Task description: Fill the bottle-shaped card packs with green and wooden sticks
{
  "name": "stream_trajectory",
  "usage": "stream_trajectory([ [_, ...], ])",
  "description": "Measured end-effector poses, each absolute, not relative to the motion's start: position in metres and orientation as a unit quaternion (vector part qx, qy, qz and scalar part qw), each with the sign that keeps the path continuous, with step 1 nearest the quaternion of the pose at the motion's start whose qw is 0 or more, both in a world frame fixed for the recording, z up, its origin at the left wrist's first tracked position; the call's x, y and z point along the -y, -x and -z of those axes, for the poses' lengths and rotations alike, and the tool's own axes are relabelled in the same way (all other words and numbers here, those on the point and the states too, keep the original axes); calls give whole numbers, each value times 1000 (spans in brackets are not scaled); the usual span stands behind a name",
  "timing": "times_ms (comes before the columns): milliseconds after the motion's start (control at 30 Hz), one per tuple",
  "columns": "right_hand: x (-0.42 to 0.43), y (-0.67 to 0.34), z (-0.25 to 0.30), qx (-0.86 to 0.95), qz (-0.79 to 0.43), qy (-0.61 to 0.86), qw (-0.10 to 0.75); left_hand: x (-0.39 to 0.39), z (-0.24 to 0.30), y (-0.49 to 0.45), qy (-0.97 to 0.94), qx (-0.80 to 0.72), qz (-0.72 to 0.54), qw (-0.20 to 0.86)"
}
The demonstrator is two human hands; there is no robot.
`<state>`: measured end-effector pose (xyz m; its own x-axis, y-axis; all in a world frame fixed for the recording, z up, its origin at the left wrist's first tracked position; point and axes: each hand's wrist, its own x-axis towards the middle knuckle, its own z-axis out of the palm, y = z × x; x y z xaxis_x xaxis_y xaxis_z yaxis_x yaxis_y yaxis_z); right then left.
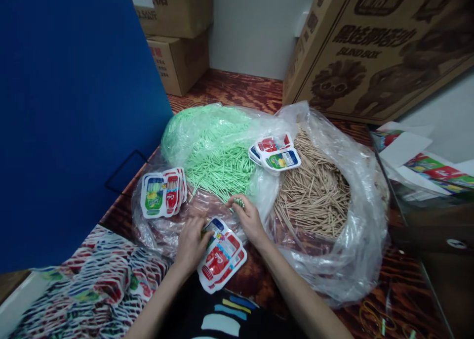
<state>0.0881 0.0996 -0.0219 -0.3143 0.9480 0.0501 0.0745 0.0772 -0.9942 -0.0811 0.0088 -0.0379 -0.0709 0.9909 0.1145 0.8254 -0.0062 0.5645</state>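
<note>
My left hand [191, 244] is closed on a small stack of red-and-white printed blister packs [222, 256] held near my lap. My right hand [247, 217] pinches a small bunch of green sticks [240, 202] at the edge of a clear plastic bag. That bag holds a heap of loose green sticks [218, 166]. A second clear bag to the right holds plain wooden sticks [318, 190]. A filled stack of packs [163, 193] lies left of the green heap, and another few packs [276, 153] rest on top between the two bags.
A blue panel [74, 106] stands at the left. Cardboard boxes [370, 42] line the back wall. A large pile of empty printed packs [92, 284] lies at lower left. Printed cards [425, 166] sit at the right, rubber bands [374, 314] on the wooden table at lower right.
</note>
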Motion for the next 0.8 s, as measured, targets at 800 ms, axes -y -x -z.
stream_trajectory([
  [800, -88, -97, 44, 621, -533, 432, 380, -7, 23, 94, -609, -641, -397, 246],
])
